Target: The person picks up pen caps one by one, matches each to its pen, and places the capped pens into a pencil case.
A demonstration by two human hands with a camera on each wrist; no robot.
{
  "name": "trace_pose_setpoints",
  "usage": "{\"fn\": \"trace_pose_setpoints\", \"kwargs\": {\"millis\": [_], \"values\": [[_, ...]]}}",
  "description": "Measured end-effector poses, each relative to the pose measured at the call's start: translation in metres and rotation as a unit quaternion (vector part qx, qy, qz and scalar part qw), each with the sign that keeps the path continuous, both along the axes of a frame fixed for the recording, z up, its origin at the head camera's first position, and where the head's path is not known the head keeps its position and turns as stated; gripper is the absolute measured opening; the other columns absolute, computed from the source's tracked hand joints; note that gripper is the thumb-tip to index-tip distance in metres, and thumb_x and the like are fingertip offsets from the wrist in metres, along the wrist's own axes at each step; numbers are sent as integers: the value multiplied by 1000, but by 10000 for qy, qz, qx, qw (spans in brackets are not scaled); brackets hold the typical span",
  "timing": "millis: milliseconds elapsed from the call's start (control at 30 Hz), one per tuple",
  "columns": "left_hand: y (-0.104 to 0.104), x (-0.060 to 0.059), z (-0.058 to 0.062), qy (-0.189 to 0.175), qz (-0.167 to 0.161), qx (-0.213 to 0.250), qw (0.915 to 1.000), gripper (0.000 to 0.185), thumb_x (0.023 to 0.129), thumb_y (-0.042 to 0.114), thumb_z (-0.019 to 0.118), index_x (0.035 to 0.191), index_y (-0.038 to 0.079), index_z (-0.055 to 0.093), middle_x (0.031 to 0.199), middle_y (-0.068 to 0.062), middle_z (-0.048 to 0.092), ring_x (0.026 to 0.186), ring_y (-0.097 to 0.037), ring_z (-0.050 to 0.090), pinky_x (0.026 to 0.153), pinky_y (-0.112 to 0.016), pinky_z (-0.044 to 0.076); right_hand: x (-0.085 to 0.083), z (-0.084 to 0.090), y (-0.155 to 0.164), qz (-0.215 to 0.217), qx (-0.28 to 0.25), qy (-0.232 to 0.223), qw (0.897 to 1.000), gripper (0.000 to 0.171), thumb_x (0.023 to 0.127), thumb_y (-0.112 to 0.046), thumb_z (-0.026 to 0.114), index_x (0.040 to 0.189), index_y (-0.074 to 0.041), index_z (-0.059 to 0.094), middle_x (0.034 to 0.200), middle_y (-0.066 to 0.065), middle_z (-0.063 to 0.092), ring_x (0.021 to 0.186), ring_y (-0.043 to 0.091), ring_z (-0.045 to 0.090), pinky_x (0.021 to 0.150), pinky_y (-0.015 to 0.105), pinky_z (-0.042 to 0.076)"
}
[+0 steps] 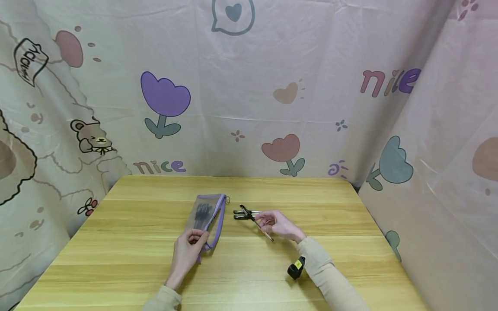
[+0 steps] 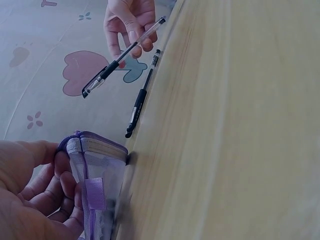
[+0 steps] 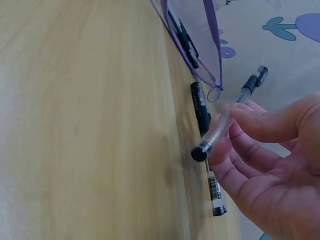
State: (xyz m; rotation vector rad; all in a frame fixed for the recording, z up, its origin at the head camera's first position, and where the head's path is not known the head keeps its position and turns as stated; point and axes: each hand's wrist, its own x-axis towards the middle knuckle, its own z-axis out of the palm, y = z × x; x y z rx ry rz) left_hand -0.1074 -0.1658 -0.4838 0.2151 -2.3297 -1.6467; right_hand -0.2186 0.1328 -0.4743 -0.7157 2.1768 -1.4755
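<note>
the right hand pinches one pen between thumb and fingertips, lifted clear of the bench. in the head view the pen sits at centre frame, its long axis running from upper left (capped end) to lower right. the capped end points toward the pouch, which lies just left of centre with its long axis from upper right down to lower left.

the left hand grips the pouch at its lower end, fingers curled around the edge; the left wrist view shows the purple-trimmed edge raised off the bench. the pouch lies to the left of the held pen, apart from it. the right hand is the nearer hand to the loose pens; the left hand is the nearer to the pouch.

count:
- pouch: one, mesh, with dark pens inside; their number cannot be told.
- held pen: one.
- pens on bench: at least two, lying side by side between pouch and right hand.
</note>
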Motion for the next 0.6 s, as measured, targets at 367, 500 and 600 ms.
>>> {"fn": "trace_pose_setpoints", "kwargs": {"millis": [367, 500, 600], "values": [[-1, 0, -2, 6, -36, -10, 10000, 20, 93, 17, 73, 96, -2, 69, 78, -12, 75, 55, -3, 60, 55, -19, 48, 0, 2, 0, -127, -382, -931, 9948, 49, 89, 11, 57, 136, 14, 46, 113, 28, 60, 85, 13, 64, 82, 27, 59], [0, 1, 0, 4, -10, 15, 10000, 18, 92, 17, 74, 96, -1, 70, 78, -12, 75, 54, -4, 60, 54, -19, 48, 0, 1, -1, -195, -534, -1243, 9906, 48, 89, 12, 56, 135, 16, 45, 109, 23, 61, 84, 14, 65, 81, 27, 59], [0, 1, 1, 4, -13, -18, 10000, 19, 93, 17, 74, 96, -1, 70, 78, -12, 75, 55, -3, 60, 55, -19, 48, 1, 1, -3, -216, -706, -1505, 9859, 49, 90, 11, 57, 136, 16, 42, 105, 14, 61, 83, 15, 65, 78, 27, 59]]}}
